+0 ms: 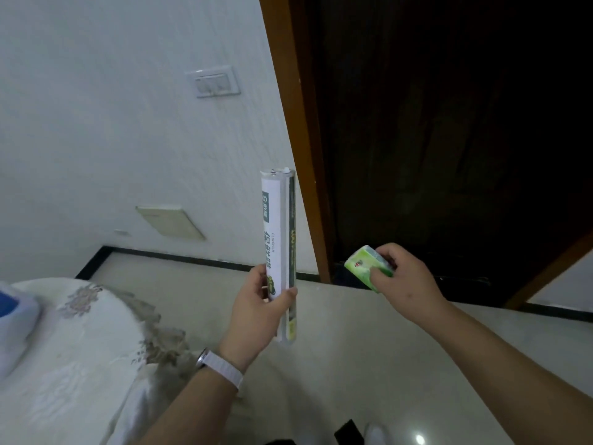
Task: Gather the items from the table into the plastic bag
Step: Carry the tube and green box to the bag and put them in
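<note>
The long box of cling film [278, 239] is held in the air, off the table [80, 348] and out past its right edge, above the floor [353, 364]. Its long axis runs almost straight up and down, with the top end leaning a little to the left and reaching up in front of the door frame [298, 139]; the bottom end pokes out below the palm. The left hand [256, 303] grips the box around its lower half, fingers curled round the left side and the thumb laid across the front. A white watch strap [221, 367] sits on that wrist. To the right, apart from the box, the right hand [401, 277] pinches a green packet of tissues [362, 264] between thumb and curled fingers; the packet is tilted, and its free end sticks out to the left, toward the box. The table, covered with a pale patterned cloth, fills the lower left corner, and a blue and white object [12, 319] lies at its far left edge, too blurred to tell what it is. Behind are a white wall with a light switch [214, 81] and a beige plate [170, 221] lower down, and a dark doorway right of the frame.
</note>
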Tool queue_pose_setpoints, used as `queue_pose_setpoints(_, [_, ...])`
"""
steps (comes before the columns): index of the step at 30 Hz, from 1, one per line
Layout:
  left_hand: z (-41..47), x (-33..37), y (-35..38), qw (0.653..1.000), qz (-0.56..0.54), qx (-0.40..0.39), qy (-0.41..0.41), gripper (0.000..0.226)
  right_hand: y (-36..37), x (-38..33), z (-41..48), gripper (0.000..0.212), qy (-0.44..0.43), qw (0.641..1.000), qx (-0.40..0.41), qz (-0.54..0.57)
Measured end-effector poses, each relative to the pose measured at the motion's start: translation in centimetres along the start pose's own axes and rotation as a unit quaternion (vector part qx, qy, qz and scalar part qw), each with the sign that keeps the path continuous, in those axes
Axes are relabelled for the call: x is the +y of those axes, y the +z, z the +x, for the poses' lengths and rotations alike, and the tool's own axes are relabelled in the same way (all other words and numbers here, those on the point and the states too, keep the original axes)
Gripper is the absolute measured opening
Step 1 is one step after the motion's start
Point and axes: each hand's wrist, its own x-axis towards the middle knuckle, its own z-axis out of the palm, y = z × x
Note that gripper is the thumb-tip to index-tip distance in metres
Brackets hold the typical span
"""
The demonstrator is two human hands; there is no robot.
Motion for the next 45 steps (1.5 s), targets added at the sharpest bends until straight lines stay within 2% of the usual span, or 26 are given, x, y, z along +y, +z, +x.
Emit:
queue_pose_setpoints(4, [2.3, 0.0, -0.6, 0.999, -0.02, 0.039, -0.021, 0.05, 1.4, -0.3, 3.6, 0.022, -0.016, 0.999, -0.04, 0.004])
queue_pose_setpoints(8, [5.3, -1.0, -2.3, 0.995, -0.04, 0.086, -0.038, 0.039, 4.0, -1.5, 7.2, 0.019, -0.023, 0.997, -0.075, -0.004])
queue_pose_setpoints(13, [9.5, -2.9, -5.3, 0.987, -0.085, 0.128, -0.056, 0.042, 8.2, -4.5, 12.4, 0.017, -0.046, 0.992, -0.112, -0.027])
queue_pose_setpoints(24, [21.2, -6.3, -19.7, 0.962, -0.149, 0.219, -0.061, 0.038, 21.4, -17.5, 26.6, 0.015, -0.127, 0.972, -0.177, -0.086])
queue_pose_setpoints(29, [24.3, -8.3, -26.1, 0.94, -0.179, 0.279, -0.079, 0.037, 28.3, -22.3, 30.2, 0.015, -0.17, 0.954, -0.228, -0.099])
queue_pose_setpoints(37, [27.9, -11.6, -32.6, 0.905, -0.192, 0.361, -0.119, 0.03, 37.8, -27.3, 36.5, 0.014, -0.236, 0.916, -0.304, -0.115])
queue_pose_setpoints(45, [34.7, -12.0, -39.1, 0.863, -0.177, 0.442, -0.17, 0.041, 48.6, -33.0, 46.6, 0.016, -0.291, 0.87, -0.388, -0.085])
